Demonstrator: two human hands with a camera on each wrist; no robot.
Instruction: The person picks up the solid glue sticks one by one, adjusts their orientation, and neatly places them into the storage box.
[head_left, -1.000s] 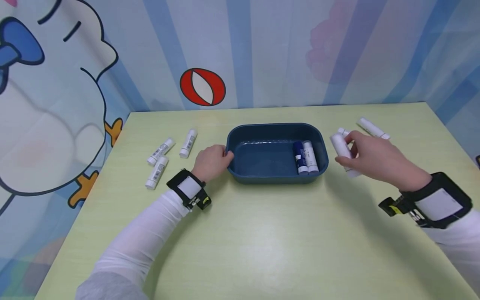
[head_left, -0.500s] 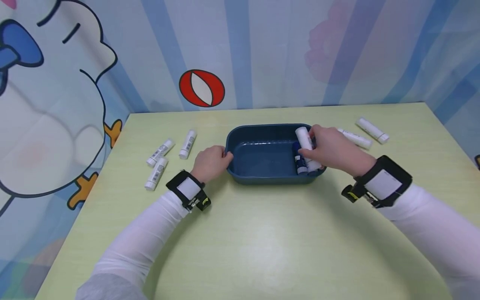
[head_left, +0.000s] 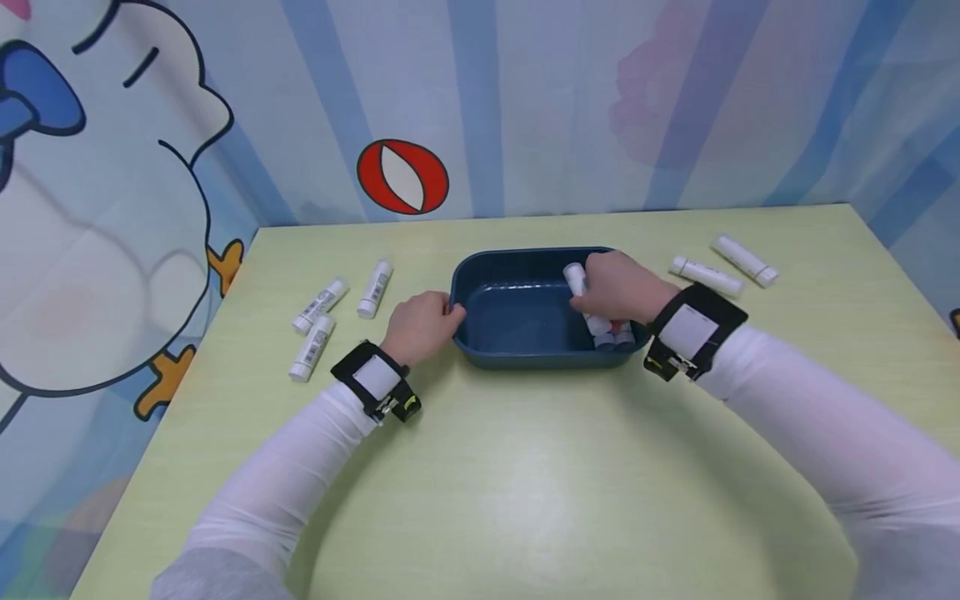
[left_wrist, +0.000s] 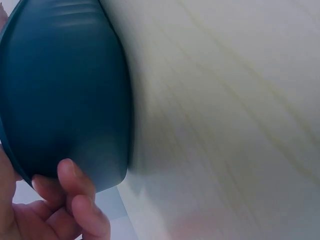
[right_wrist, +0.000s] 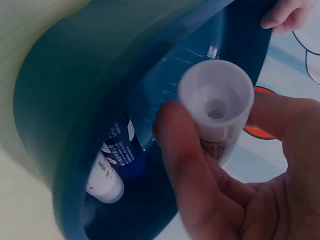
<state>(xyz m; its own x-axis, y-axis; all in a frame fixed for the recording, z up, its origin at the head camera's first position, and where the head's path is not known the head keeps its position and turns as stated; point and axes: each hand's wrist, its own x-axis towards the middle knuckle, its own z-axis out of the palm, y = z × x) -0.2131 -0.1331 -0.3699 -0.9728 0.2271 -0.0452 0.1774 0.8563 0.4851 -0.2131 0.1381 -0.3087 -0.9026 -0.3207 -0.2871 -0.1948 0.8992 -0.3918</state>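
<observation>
My left hand point(head_left: 422, 327) pinches the left rim of a dark blue plastic bin point(head_left: 525, 360). In the left wrist view, its curled fingers point(left_wrist: 75, 180) lie against the bin's outer wall. Over the bin's right half, my right hand point(head_left: 622, 287) holds a white glue stick point(head_left: 575, 277) between thumb and fingers. The right wrist view shows this glue stick's hollow end point(right_wrist: 225, 132) facing the camera. Below it in the bin lie a blue glue stick point(right_wrist: 125, 150) and a white one point(right_wrist: 107, 182), side by side; my hand partly covers them in the head view.
Left of the bin, three white glue sticks lie on the pale table: one upper point(head_left: 375, 288), one middle point(head_left: 321, 305) and one lower point(head_left: 312, 347). Two more, a nearer one point(head_left: 707, 276) and a farther one point(head_left: 745, 260), lie on the right. A printed curtain point(head_left: 540, 108) hangs behind.
My right hand has carried the white glue stick leftward from the table's right side to above the bin's right half. The left hand has stayed on the bin's rim.
</observation>
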